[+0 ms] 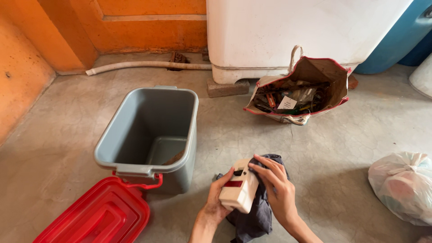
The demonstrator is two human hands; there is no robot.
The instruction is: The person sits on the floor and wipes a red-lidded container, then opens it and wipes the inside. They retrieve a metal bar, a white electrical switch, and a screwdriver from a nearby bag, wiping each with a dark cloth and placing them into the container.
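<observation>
My left hand (219, 198) grips a cream-coloured boxy plastic device (239, 189) with a red patch on its face, held low over the concrete floor. My right hand (275, 186) lies across the device's upper right side, fingers pressed on a dark grey cloth (257, 218) that hangs beneath and behind the device. To the left, within a hand's width, stands an open grey plastic bin (148, 130); its hinged red lid (96, 216) lies flat on the floor in front of it.
A fabric bag (299, 92) full of tools lies open by a brick (227, 88) under a white appliance (292, 31). A tied white plastic bag (402, 184) sits at right. A white pipe (144, 65) runs along the orange wall. Blue drum (400, 40) at back right.
</observation>
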